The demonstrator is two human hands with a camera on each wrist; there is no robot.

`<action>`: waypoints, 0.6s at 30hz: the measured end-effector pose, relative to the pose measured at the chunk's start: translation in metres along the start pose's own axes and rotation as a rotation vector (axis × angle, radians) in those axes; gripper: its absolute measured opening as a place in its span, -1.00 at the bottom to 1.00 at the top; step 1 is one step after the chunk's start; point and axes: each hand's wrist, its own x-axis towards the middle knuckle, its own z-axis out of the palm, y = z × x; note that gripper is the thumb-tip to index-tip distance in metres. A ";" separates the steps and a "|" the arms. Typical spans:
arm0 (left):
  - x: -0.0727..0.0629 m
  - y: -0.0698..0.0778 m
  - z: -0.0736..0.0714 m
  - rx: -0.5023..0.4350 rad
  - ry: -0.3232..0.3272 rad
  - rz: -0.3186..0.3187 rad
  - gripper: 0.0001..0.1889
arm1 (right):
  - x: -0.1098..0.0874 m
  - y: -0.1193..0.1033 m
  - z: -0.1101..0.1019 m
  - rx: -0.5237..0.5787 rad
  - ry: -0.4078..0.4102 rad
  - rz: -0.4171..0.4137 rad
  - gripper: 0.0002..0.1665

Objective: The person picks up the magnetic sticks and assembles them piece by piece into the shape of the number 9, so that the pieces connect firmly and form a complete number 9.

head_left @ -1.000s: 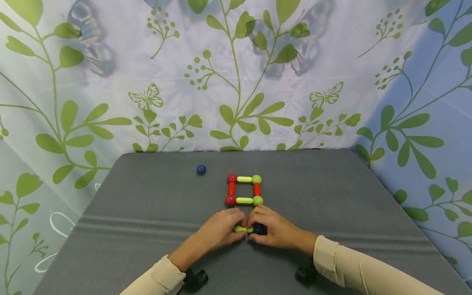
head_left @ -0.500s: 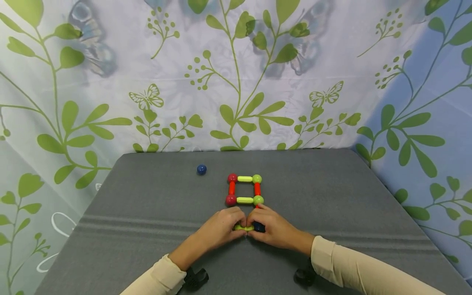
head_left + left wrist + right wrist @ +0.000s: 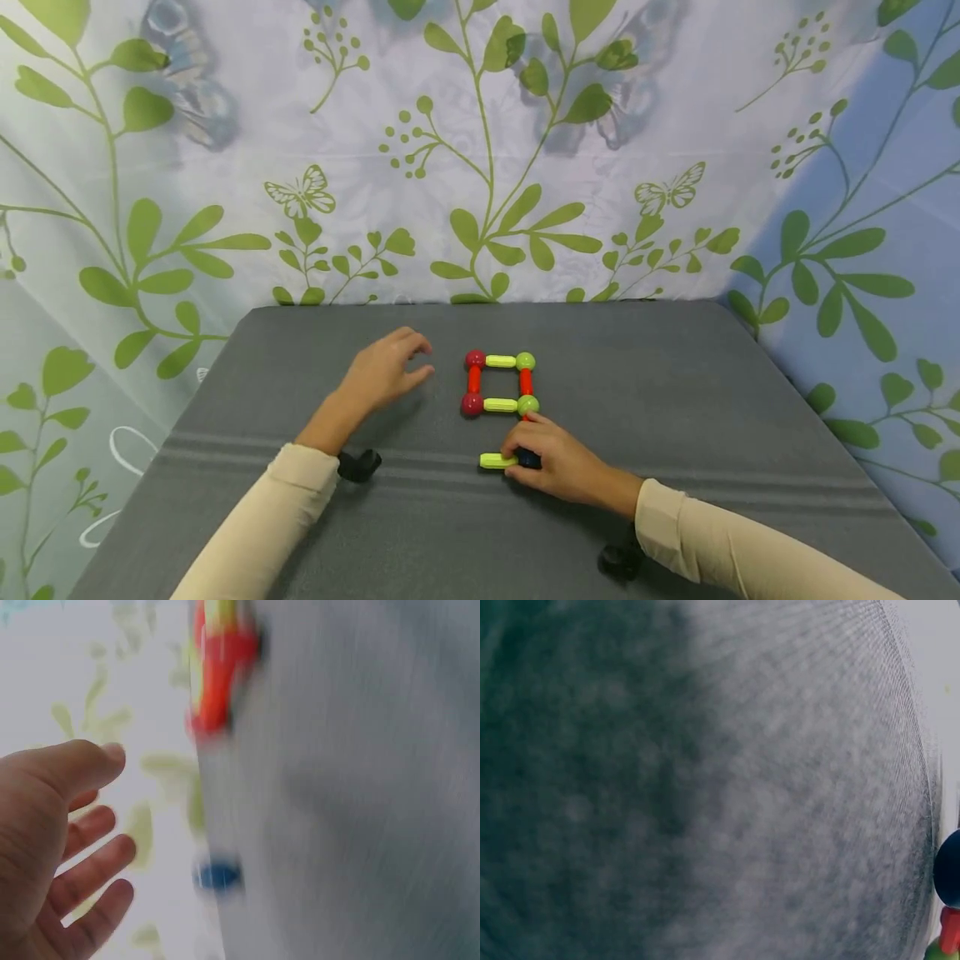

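Observation:
My left hand (image 3: 378, 371) hovers over the table's left side, fingers spread and holding nothing. In the left wrist view, a blue ball (image 3: 217, 876) lies on the table beyond its fingers; in the head view the hand covers it. My right hand (image 3: 562, 462) pinches a dark blue ball (image 3: 528, 457) between thumb and fingers. A yellow-green magnetic rod (image 3: 497, 461) sticks out leftward from that ball. Just beyond, a square of rods has two red balls (image 3: 472, 405) and two green balls (image 3: 526, 361). A short red rod (image 3: 949, 930) runs between the near green ball and the dark blue one.
The grey table (image 3: 675, 375) carries the pieces. A patterned curtain (image 3: 360, 150) hangs behind it and at the sides. Black wrist straps (image 3: 358, 466) show below the cuffs.
My left hand has let go of the yellow-green rod and moved left and away toward the loose blue ball. The right hand stays in place, still pinching the dark blue ball.

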 end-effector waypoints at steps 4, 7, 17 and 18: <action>0.019 -0.044 -0.012 0.001 -0.049 -0.142 -0.60 | -0.002 -0.001 -0.001 0.003 0.002 0.002 -0.72; 0.027 -0.062 -0.011 -0.013 -0.115 -0.197 -0.53 | -0.001 -0.001 -0.002 -0.001 0.010 -0.004 -0.72; 0.041 -0.070 0.017 -0.040 -0.226 -0.224 -0.49 | 0.002 -0.001 0.000 0.002 0.000 -0.003 -0.73; 0.042 -0.070 0.019 -0.038 -0.234 -0.225 -0.50 | 0.003 -0.001 0.000 0.003 -0.003 -0.001 -0.74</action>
